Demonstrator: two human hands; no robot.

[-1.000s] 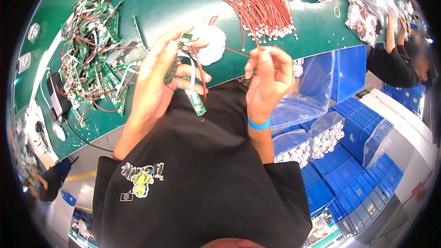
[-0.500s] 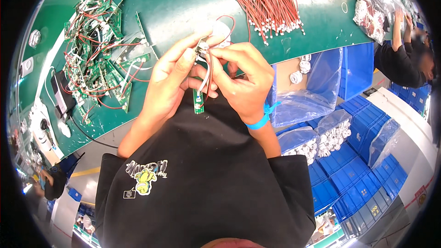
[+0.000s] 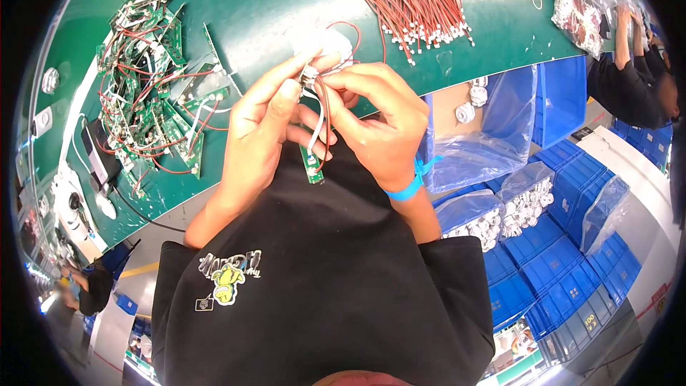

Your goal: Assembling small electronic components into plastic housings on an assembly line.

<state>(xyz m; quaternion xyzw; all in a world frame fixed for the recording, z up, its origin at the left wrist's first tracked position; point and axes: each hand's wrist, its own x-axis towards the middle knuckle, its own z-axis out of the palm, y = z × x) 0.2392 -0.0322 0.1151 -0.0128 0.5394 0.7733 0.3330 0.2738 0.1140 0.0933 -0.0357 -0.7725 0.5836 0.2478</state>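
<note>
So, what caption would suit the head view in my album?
Left hand and right hand meet at a wired circuit board, near red cables.

Right hand (image 3: 379, 121) brought in beside left hand (image 3: 256, 125).
Earlier held apart on the right, it is now set against wires (image 3: 327, 111) at the circuit board (image 3: 312, 169); a red wire (image 3: 356, 28) is bowed into a wider loop on the far side.
</note>
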